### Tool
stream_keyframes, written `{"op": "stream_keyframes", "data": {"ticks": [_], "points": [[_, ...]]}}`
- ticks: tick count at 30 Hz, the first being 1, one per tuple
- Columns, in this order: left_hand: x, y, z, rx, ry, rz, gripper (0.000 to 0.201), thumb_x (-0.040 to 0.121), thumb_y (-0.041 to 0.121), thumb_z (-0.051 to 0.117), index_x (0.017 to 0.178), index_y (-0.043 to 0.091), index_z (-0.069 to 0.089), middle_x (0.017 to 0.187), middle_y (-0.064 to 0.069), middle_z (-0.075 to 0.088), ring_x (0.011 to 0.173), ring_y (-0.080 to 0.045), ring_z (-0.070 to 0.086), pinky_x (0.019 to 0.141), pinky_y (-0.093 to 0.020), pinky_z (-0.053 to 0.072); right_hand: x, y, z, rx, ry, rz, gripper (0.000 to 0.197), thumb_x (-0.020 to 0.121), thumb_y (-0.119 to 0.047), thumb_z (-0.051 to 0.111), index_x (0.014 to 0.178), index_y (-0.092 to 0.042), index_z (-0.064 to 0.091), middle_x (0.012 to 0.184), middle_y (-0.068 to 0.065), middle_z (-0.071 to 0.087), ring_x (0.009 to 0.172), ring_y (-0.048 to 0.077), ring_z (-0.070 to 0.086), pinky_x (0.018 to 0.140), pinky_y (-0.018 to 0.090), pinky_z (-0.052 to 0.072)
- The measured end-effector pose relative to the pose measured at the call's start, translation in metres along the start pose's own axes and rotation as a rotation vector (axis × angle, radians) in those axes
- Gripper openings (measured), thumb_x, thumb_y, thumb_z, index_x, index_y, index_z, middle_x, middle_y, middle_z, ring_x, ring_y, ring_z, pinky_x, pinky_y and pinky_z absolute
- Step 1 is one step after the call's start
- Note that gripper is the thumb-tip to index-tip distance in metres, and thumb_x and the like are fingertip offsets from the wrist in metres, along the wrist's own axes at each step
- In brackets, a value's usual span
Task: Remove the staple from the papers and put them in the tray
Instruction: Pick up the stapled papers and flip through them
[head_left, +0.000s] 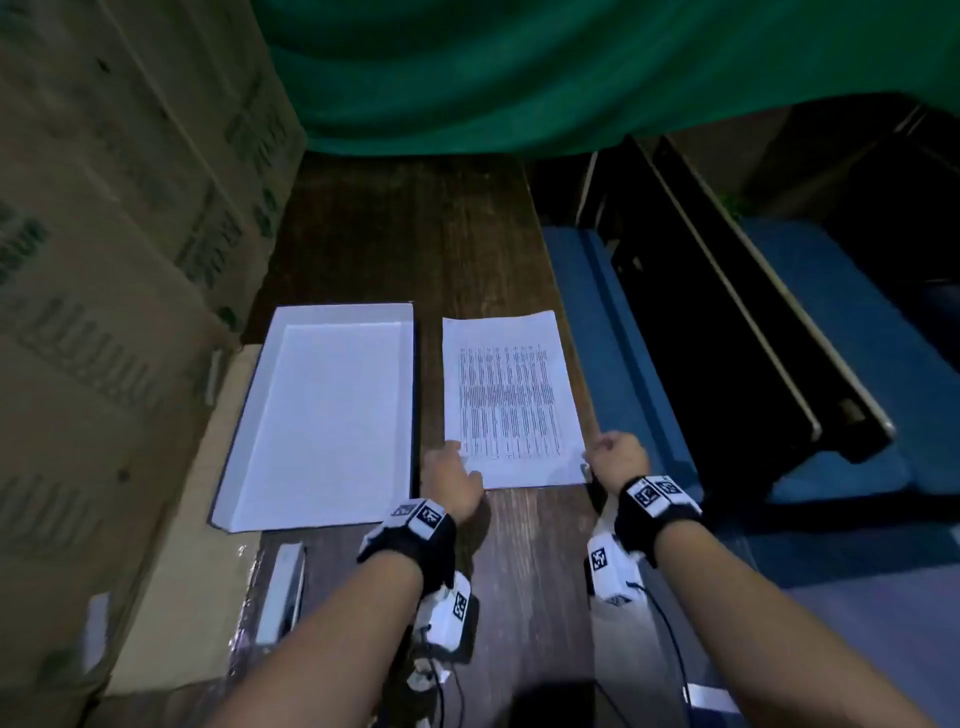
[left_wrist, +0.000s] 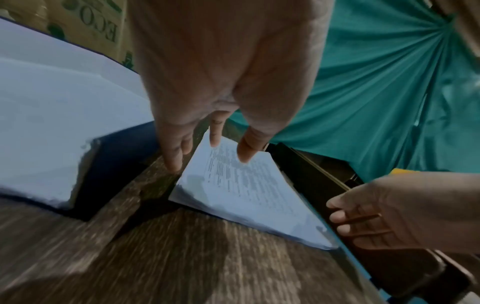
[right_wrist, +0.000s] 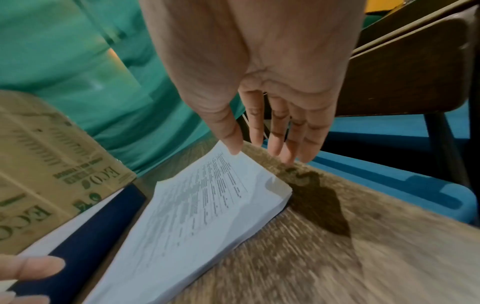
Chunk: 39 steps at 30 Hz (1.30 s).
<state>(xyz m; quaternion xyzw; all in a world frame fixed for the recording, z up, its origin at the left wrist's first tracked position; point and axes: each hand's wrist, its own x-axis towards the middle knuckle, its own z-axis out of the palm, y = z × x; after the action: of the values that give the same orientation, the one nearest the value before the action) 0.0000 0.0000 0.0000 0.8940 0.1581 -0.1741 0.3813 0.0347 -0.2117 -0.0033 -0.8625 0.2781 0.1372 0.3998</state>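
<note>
A stack of printed papers (head_left: 511, 400) lies flat on the wooden table, to the right of a shallow white tray (head_left: 322, 410) with nothing in it. My left hand (head_left: 457, 467) is at the stack's near-left corner, fingers (left_wrist: 215, 142) straight over the paper's left edge (left_wrist: 249, 191). My right hand (head_left: 605, 452) hovers at the near-right corner with straight fingers (right_wrist: 275, 144) and holds nothing. That corner of the papers (right_wrist: 272, 183) curls up a little. I cannot make out a staple.
A long whitish tool (head_left: 283, 592) lies near the table's front left, below the tray. Cardboard boxes (head_left: 104, 260) wall off the left side. A green cloth (head_left: 519, 67) hangs at the back. The table's right edge (head_left: 582, 364) drops to blue seats and dark chairs (head_left: 727, 338).
</note>
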Motion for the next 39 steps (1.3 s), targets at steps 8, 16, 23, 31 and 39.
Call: {"op": "stream_keyframes", "data": {"ticks": [8,16,23,31,39], "points": [[0.049,-0.007,0.017,0.017,0.086,-0.239,0.052,0.091,0.019,0.058,0.133,-0.003,0.036,0.134,-0.027,0.044,0.115,-0.043,0.055,0.097,-0.047,0.048,0.040,-0.014,0.029,-0.048,0.066,0.049,0.027,0.075,-0.019,0.072,0.096,-0.002,0.066,0.098,0.017,0.070,0.078,0.028,0.066,0.073,0.034,0.059],[0.059,0.004,0.017,-0.034,0.009,-0.203,0.026,0.090,0.001,0.054,0.114,-0.010,0.054,0.121,-0.026,0.062,0.110,-0.038,0.062,0.085,-0.036,0.049,0.053,-0.029,0.035,-0.091,-0.085,0.108,0.039,0.077,-0.017,0.075,0.105,0.004,0.057,0.104,0.020,0.066,0.090,0.033,0.064,0.074,0.033,0.055],[0.029,-0.014,0.016,-0.296,-0.076,-0.116,0.014,0.084,-0.003,0.048,0.083,0.010,0.043,0.088,-0.009,0.058,0.085,-0.025,0.056,0.079,-0.034,0.047,0.049,-0.018,0.015,0.125,-0.163,0.111,0.031,0.076,-0.023,0.074,0.088,0.003,0.062,0.088,0.018,0.065,0.051,0.017,0.056,0.055,0.029,0.048],[-0.032,-0.048,0.012,-0.427,-0.318,-0.085,0.042,0.086,-0.003,0.060,0.120,0.017,0.046,0.116,-0.001,0.061,0.106,-0.018,0.059,0.084,-0.023,0.049,0.028,0.005,-0.012,0.579,-0.337,0.059,0.048,0.074,-0.023,0.079,0.116,-0.006,0.063,0.119,0.009,0.068,0.086,0.010,0.066,0.093,0.032,0.050],[-0.044,-0.027,-0.017,-0.658,-0.313,0.016,0.067,0.070,0.006,0.078,0.132,0.016,0.052,0.127,-0.005,0.067,0.119,-0.025,0.062,0.107,-0.048,0.044,-0.019,0.010,-0.030,0.583,-0.334,-0.119,0.021,0.084,-0.013,0.069,0.105,-0.012,0.068,0.108,0.008,0.073,0.097,0.018,0.070,0.095,0.038,0.053]]}}
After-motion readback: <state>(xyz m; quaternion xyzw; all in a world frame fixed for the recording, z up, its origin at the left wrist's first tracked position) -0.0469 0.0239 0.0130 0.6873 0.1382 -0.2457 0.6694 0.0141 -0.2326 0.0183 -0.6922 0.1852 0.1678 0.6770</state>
